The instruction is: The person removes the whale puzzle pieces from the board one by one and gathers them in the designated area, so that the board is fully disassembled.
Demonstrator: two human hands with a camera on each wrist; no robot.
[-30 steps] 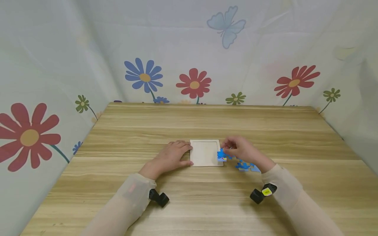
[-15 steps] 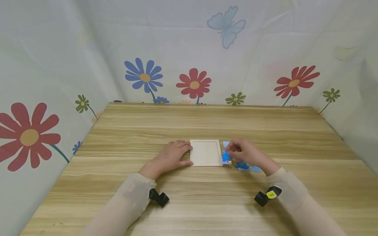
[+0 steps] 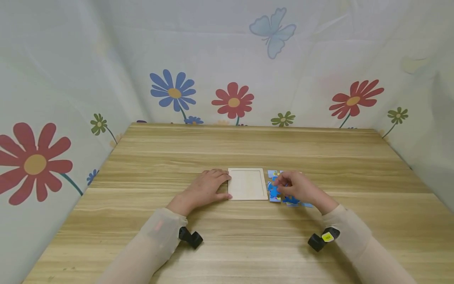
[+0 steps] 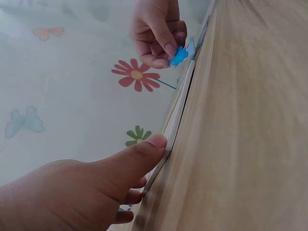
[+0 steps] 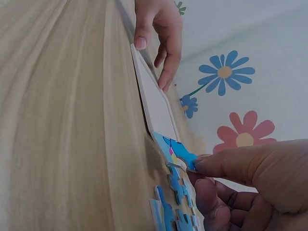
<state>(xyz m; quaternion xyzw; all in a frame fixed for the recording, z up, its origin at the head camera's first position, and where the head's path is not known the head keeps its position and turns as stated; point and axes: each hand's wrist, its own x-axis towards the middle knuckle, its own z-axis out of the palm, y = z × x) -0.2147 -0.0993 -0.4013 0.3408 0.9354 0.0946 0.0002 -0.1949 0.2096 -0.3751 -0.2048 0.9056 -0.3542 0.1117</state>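
Note:
A square wooden puzzle tray [image 3: 247,184] with a pale recess lies flat on the table. My left hand [image 3: 207,187] rests at its left edge, thumb near the front corner and fingers farther back; in the left wrist view the thumb [image 4: 156,140] touches the rim. My right hand [image 3: 299,185] pinches a blue jigsaw puzzle piece [image 3: 273,190] between thumb and fingertips, just right of the tray. The right wrist view shows this piece [image 5: 180,153] tilted, close to the tray's end. Several blue puzzle pieces [image 3: 291,200] lie under and beside the right hand, partly hidden by it.
The wood-grain table [image 3: 227,244] stretches around the tray on all sides. Behind it and at the sides hangs a pale curtain [image 3: 213,47] printed with flowers and a butterfly. A black wrist camera [image 3: 191,238] sits on the left sleeve, another camera [image 3: 320,240] on the right.
My right hand has drawn back to the right and slightly nearer, taking the pinched piece from over the tray's right rim to beside it. More loose pieces show. The left hand has stayed put.

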